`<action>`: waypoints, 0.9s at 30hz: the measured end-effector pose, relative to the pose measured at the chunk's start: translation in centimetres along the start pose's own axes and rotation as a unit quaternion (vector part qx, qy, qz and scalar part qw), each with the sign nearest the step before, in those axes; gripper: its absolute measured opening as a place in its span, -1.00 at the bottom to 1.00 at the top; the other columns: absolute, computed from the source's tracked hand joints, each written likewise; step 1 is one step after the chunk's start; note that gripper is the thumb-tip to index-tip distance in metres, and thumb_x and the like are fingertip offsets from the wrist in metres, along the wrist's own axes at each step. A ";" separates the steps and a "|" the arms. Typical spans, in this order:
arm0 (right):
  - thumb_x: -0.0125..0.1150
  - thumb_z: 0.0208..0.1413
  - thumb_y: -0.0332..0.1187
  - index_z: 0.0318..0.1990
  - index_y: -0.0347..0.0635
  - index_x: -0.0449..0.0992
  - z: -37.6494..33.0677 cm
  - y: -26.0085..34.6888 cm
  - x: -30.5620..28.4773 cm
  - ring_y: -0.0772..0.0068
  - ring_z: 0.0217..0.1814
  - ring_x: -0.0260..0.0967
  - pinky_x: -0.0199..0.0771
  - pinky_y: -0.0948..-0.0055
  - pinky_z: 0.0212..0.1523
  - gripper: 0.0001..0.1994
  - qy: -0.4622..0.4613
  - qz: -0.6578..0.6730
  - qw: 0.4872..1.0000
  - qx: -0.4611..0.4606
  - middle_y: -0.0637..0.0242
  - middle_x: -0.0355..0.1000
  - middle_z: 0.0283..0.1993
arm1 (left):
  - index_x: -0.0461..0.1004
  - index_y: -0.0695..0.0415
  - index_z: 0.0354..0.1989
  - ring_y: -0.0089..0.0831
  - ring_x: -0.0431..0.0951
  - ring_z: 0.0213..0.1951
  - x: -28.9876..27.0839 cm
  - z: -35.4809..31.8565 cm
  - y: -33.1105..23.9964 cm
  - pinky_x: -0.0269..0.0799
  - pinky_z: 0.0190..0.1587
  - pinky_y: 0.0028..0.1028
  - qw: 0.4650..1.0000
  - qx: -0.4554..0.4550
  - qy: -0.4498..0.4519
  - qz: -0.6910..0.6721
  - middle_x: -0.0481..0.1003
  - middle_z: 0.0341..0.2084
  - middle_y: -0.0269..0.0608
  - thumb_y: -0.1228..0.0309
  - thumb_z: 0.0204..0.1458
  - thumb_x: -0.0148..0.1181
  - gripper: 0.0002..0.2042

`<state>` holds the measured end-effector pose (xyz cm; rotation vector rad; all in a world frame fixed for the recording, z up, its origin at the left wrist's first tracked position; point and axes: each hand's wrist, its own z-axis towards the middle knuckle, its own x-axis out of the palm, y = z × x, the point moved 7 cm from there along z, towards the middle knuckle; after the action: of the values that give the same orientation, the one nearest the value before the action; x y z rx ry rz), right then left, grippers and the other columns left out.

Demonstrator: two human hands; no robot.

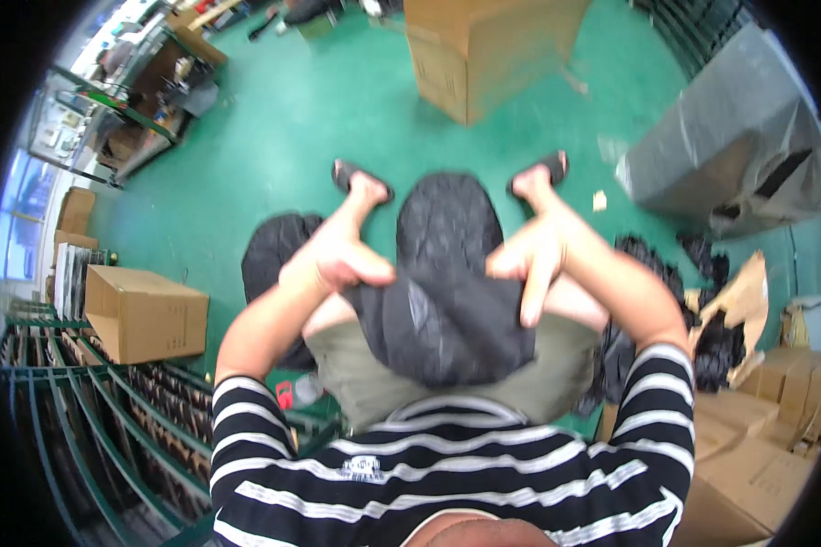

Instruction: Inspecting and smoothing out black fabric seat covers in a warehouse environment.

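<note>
Across my lap lies a black padded fabric piece (456, 333) with a rounded lower end. Another rounded black quilted piece (447, 223) shows just beyond it, between my knees; whether the two are joined, I cannot tell. My left hand (333, 260) grips the near piece at its left edge, thumb on top and the other fingers mostly hidden. At the right edge my right hand (540, 260) has its thumb and forefinger spread apart, touching the fabric. One more dark padded piece (278, 251) sits beside my left forearm, partly covered by it.
A cardboard box (146, 314) stands at left above green metal racks (109, 410). Ahead is a large carton (465, 55). To the right are a grey plastic-covered block (730, 137), a heap of black pieces (721, 351) and flat cartons (748, 465). A workbench (146, 109) is far left.
</note>
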<state>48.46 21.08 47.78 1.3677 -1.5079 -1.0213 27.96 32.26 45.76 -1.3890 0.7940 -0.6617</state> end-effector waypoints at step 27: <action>0.22 0.14 -0.52 0.06 -0.51 0.44 2.4 -12.2 7.4 0.45 0.05 0.44 0.39 0.45 0.13 -0.66 0.056 0.452 0.889 -0.036 0.14 0.51 0.04 | 0.31 0.43 0.17 -0.51 0.43 0.10 8.7 -10.2 8.4 0.31 0.17 -0.51 0.766 -0.318 0.463 -0.313 0.48 0.06 -0.14 0.52 0.24 0.06 -0.63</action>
<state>49.61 12.88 35.89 0.5098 -1.7152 -0.3787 24.38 19.93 36.42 -1.9762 1.4293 -1.8200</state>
